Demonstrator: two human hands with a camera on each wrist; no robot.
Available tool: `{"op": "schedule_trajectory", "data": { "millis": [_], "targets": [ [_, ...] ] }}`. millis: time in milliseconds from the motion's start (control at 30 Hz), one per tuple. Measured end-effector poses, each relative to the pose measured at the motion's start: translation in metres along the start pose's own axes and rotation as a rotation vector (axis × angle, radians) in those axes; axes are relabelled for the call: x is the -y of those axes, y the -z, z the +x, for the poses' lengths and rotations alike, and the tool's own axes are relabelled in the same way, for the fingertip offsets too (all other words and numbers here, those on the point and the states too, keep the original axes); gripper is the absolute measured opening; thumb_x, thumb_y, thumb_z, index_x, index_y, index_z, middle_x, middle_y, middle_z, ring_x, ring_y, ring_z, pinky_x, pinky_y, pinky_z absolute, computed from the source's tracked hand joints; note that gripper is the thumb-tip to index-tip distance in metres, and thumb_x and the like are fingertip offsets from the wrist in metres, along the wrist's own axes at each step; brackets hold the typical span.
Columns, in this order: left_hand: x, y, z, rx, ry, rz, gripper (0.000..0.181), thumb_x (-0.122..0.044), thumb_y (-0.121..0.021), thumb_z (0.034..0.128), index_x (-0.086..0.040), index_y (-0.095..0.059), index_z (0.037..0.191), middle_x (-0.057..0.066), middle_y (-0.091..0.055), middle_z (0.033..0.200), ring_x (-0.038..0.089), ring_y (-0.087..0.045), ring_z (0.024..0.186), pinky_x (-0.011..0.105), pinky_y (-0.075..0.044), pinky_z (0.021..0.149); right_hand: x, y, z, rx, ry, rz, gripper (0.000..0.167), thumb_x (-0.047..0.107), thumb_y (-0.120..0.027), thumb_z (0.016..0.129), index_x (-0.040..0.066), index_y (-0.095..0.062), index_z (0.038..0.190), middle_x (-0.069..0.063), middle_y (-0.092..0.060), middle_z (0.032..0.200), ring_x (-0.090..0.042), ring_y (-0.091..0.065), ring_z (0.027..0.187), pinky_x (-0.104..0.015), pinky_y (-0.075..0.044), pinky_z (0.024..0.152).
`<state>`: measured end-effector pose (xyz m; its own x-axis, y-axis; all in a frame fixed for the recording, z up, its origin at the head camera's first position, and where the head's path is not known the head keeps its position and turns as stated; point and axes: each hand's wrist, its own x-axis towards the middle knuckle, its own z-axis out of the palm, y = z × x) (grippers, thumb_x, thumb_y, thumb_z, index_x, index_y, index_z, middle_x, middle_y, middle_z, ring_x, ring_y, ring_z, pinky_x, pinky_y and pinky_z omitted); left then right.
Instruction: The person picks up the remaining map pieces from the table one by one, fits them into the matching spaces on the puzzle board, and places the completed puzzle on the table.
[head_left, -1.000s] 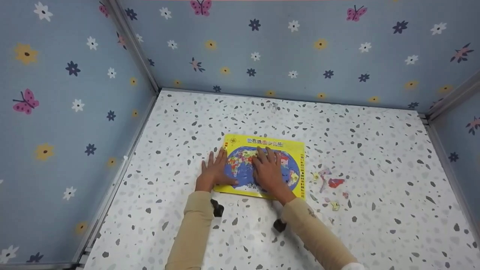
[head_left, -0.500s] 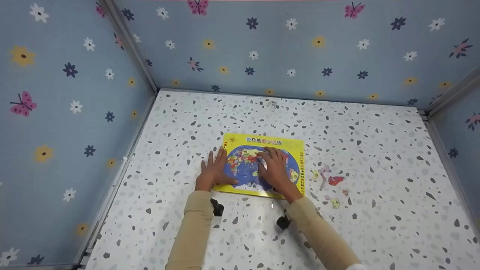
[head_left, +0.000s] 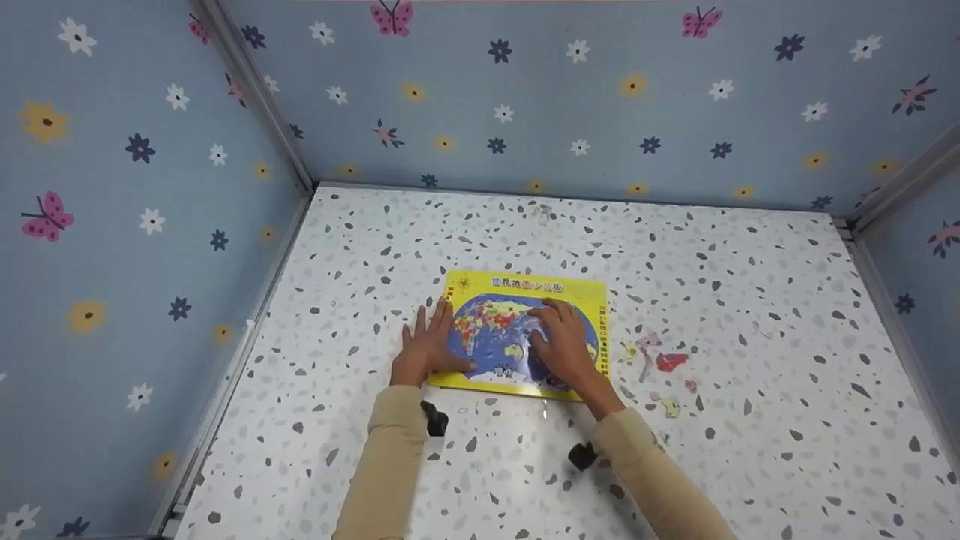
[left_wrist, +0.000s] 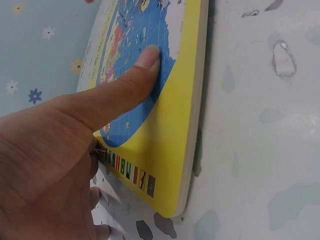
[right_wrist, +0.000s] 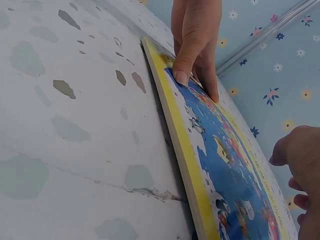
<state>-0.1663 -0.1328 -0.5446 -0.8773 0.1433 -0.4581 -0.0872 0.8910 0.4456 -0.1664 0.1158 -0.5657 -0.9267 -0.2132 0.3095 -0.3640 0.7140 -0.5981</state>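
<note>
A yellow-bordered world map puzzle board (head_left: 491, 386) lies flat on the speckled table. My left hand (head_left: 430, 346) is at its left side, fingers spread and fairly straight along the edge. In the left wrist view its thumb (left_wrist: 120, 95) presses on the blue part of the map, while the other fingers are beyond the row of flags. Over the right half of the map is my right hand (head_left: 566, 346), its fingers loosely bent. The right wrist view has this hand (right_wrist: 302, 170) above the board, with nothing visible in its fingers; some fingertips are out of view.
Several loose puzzle pieces lie right of the board, among them a red piece (head_left: 671, 361) and a yellow piece (head_left: 670, 407). Flower-patterned blue panels (head_left: 480, 97) enclose the table (head_left: 750, 300) at the back and sides.
My right hand has moved right from the middle of the map, its fingers more bent now, uncovering the red and yellow areas there. My left hand and the board have stayed in place.
</note>
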Motion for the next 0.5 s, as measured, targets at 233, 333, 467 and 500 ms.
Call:
{"op": "schedule_trajectory", "data": {
  "millis": [233, 333, 467, 500],
  "targets": [
    [-0.001, 0.0, -0.003, -0.011, 0.003, -0.005, 0.122, -0.052, -0.08, 0.07, -0.017, 0.001, 0.155, 0.0, 0.011, 0.162, 0.032, 0.014, 0.148, 0.058, 0.005, 0.117, -0.003, 0.01, -0.01, -0.014, -0.007, 0.035, 0.03, 0.006, -0.068, 0.084, 0.01, -0.067, 0.113, -0.017, -0.052, 0.134, -0.035, -0.043, 0.129, -0.056, -0.029, 0.109],
    [-0.001, 0.0, -0.003, -0.009, 0.007, -0.003, 0.122, -0.052, -0.08, 0.0698, -0.018, 0.001, 0.155, -0.001, 0.011, 0.162, 0.032, 0.014, 0.148, 0.058, 0.005, 0.118, -0.005, 0.016, -0.014, -0.001, -0.029, 0.04, 0.03, 0.005, -0.067, 0.084, 0.01, -0.067, 0.114, -0.016, -0.051, 0.137, -0.034, -0.042, 0.131, -0.055, -0.03, 0.11],
    [-0.002, 0.0, -0.002, -0.001, 0.011, -0.001, 0.122, -0.052, -0.08, 0.0699, -0.018, 0.001, 0.155, -0.001, 0.011, 0.162, 0.031, 0.014, 0.148, 0.057, 0.006, 0.118, -0.008, 0.024, -0.018, 0.012, -0.058, 0.034, 0.032, 0.005, -0.066, 0.084, 0.011, -0.067, 0.115, -0.014, -0.049, 0.139, -0.033, -0.041, 0.132, -0.053, -0.03, 0.111],
    [-0.002, 0.0, -0.002, 0.0, 0.011, -0.004, 0.122, -0.052, -0.08, 0.07, -0.018, 0.001, 0.155, -0.001, 0.011, 0.162, 0.031, 0.014, 0.148, 0.057, 0.006, 0.118, -0.009, 0.026, -0.02, 0.011, -0.061, 0.034, 0.032, 0.005, -0.066, 0.083, 0.012, -0.066, 0.114, -0.013, -0.049, 0.139, -0.033, -0.041, 0.132, -0.054, -0.03, 0.111]
  ]
}}
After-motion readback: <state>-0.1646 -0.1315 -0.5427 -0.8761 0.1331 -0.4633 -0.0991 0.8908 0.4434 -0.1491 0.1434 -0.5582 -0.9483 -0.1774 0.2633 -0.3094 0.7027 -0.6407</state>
